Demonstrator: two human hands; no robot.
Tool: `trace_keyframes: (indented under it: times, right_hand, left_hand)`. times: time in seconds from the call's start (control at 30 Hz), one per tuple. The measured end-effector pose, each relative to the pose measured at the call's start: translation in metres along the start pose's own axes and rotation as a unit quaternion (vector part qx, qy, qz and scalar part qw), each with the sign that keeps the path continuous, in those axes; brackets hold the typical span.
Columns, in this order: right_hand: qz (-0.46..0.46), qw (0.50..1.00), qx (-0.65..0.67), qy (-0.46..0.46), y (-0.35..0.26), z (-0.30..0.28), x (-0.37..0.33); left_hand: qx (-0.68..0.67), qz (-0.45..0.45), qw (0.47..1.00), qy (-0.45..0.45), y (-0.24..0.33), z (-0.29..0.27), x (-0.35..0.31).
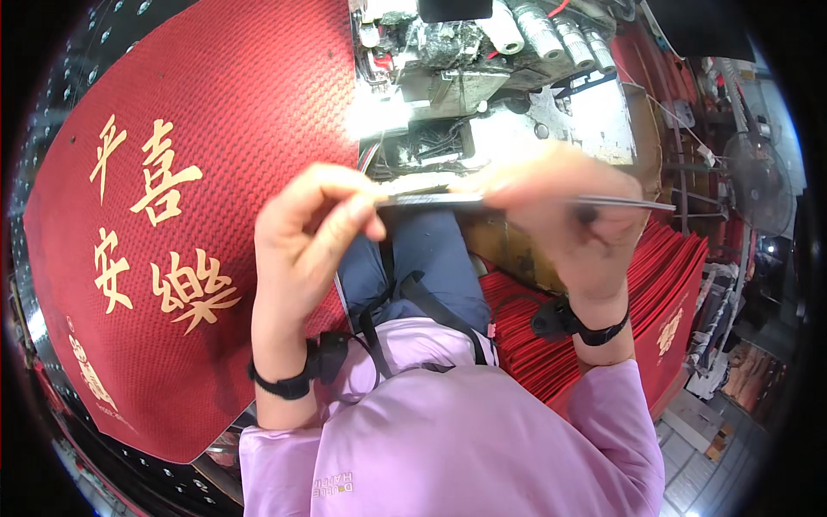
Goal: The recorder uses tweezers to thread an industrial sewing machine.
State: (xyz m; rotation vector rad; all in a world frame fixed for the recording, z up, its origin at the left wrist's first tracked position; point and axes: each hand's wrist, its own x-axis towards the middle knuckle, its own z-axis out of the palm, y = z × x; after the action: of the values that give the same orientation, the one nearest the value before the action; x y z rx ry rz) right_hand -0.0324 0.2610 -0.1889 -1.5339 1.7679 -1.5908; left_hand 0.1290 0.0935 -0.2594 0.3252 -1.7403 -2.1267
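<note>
A slim, straight silvery metal tool [435,199] lies level between my hands, above my lap; its exact kind is unclear. My left hand [314,215] pinches its left end between thumb and fingers. Blurred by motion, my right hand [573,202] is closed around the tool, whose thin end sticks out past it on the right. A large red textured mat [284,112] with gold lettering is spread to the left, beside my left hand. Below my right forearm stands a thick stack of red mats [560,362].
Ahead is a cluttered machine [474,86] with a bright lamp glare [379,116] and several rolls [538,34] at its back. A dark perforated table surface [168,482] shows under the large mat. At far right stands a fan [758,181].
</note>
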Motion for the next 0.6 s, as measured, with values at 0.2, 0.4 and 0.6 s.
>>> trace_keyframes:
  times: [0.2,0.4,0.6]
  right_hand:
    - [0.052,0.990,0.118,-0.051,0.007,0.020,-0.015]
    - [0.056,0.975,0.202,-0.073,0.003,0.022,-0.023]
    - [0.092,0.993,0.055,0.047,-0.013,0.006,-0.004]
  left_hand:
    - [-0.014,-0.239,0.963,-0.120,0.025,-0.017,-0.044]
    - [-0.049,-0.238,0.951,-0.192,0.036,-0.018,-0.053]
    - [-0.019,-0.139,0.990,0.026,0.046,0.011,-0.020]
